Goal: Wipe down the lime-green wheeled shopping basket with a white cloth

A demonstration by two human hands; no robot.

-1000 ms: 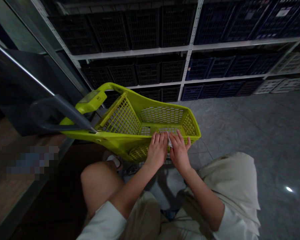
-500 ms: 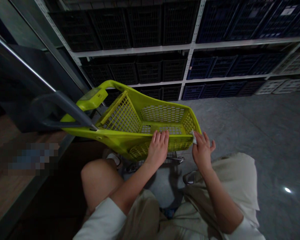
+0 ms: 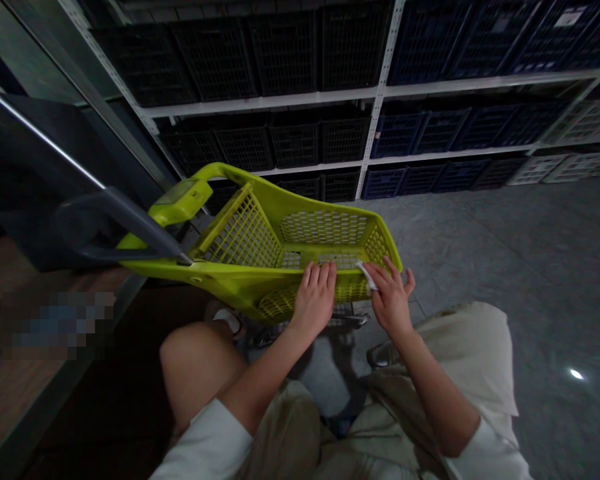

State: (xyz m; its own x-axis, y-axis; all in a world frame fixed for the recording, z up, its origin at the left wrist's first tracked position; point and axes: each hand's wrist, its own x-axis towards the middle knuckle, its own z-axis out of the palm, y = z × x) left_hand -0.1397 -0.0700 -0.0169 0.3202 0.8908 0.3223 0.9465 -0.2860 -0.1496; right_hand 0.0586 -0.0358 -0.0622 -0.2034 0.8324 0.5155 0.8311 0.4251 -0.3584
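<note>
A lime-green plastic shopping basket (image 3: 260, 240) on wheels stands in front of me, its grey pull handle (image 3: 130, 227) reaching to the left. My left hand (image 3: 316, 298) lies flat on the basket's near rim with its fingers together and extended. My right hand (image 3: 390, 297) is at the rim near the basket's right corner and presses a small white cloth or wipe (image 3: 366, 274) against it with thumb and fingers.
White metal shelving (image 3: 375, 120) holds rows of dark and blue crates along the back wall, with white crates at the far right. Grey tiled floor (image 3: 530, 267) stretches to the right. A dark slanted frame (image 3: 55, 147) stands at the left. My bare knee (image 3: 195, 360) is below.
My right hand with the white wipe slid from beside the left hand out to the basket's right corner, then came back a little. The left hand stayed on the rim.
</note>
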